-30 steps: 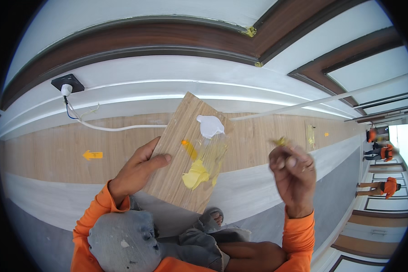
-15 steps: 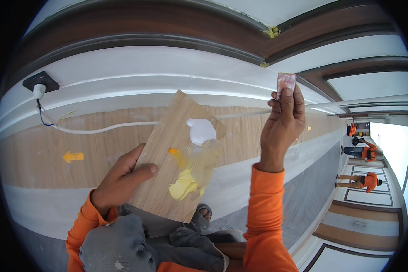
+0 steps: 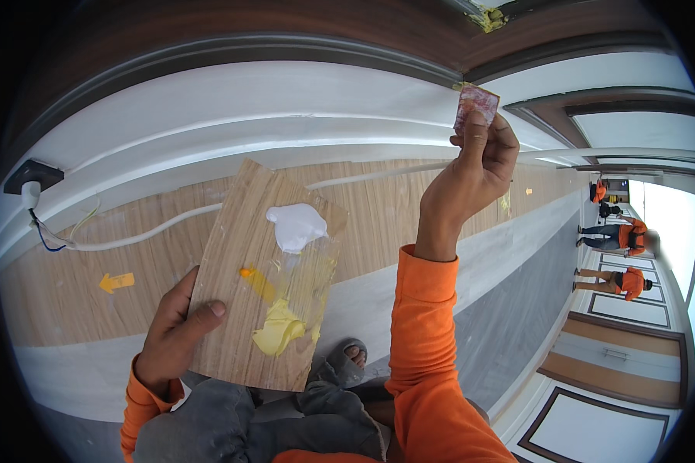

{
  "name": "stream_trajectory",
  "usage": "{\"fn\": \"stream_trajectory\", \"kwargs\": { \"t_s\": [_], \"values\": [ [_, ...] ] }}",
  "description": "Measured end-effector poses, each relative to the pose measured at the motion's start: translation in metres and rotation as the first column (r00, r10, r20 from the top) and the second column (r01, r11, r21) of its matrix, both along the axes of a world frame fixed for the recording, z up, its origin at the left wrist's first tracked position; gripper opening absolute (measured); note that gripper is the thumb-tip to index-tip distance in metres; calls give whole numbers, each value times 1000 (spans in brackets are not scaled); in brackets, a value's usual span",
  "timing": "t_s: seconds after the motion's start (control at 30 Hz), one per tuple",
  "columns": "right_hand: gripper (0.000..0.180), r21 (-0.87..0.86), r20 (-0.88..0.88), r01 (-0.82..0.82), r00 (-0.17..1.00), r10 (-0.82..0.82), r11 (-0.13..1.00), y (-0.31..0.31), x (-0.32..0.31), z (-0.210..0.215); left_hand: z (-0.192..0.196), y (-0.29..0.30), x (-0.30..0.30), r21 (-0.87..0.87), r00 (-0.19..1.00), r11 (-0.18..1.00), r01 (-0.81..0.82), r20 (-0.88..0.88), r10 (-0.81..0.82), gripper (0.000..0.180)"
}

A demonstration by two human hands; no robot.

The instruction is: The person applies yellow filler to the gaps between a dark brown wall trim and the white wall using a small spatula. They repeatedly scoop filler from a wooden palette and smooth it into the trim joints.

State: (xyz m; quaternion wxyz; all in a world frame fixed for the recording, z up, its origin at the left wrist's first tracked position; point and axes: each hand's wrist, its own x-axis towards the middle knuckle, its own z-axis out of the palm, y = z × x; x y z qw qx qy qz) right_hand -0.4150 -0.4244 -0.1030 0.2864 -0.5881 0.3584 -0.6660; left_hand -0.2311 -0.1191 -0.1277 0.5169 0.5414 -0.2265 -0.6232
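Note:
My left hand [image 3: 179, 328] grips the lower left edge of a wood-grain board [image 3: 228, 255], thumb on top. On the board sit a white paste blob [image 3: 297, 228], a small orange-yellow smear [image 3: 258, 284] and a pale yellow paste mound [image 3: 279, 329]. My right hand [image 3: 471, 174] is raised, pinching a small flat reddish scraper [image 3: 476, 106] between thumb and fingers. The scraper's upper edge overlaps the lower corner of the dark brown moulding [image 3: 409, 65] in this view; whether it touches cannot be told. Yellowish filler [image 3: 486, 17] shows at the moulding's upper joint.
A black socket plate [image 3: 35, 177] with a white plug feeds a white cable [image 3: 147, 234] along the wall base. Yellow arrow stickers [image 3: 116, 282] mark the wood-look floor strip [image 3: 62, 309]. Several people in orange tops [image 3: 633, 283] are down the corridor at right.
My right hand and the scraper have risen to the moulding's corner, with the scraper tilting. The board and my left hand have shifted left in view, and the whole view has shifted slightly.

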Motion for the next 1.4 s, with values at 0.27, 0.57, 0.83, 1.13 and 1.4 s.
{"fn": "stream_trajectory", "kwargs": {
  "t_s": [0.27, 0.57, 0.83, 1.13, 1.4],
  "values": [
    [22, -43, -46, 18, 999, -20, 999, -7, -1, -4, 0, -4, -1, -4, 999, 999, 33, 19, -33, 61],
    [18, -84, -141, 123, 981, -133, 989, 3, 0, -1, -2, -3, -2, -12, 1000, 1000, 9, 26, -8, 62],
    [16, -84, -90, 59, 994, -66, 995, 1, 5, 4, -1, -2, -2, -10, 1000, 1000, 8, 11, -8, 61],
    [16, -61, -99, 93, 990, -99, 994, 5, 5, 7, -2, -1, 2, -29, 1000, 1000, 12, 17, -11, 60],
    [16, -93, -131, 45, 990, -57, 995, 0, 2, 10, 0, -1, 1, -32, 1000, 999, 11, 29, -10, 60]
  ]
}}
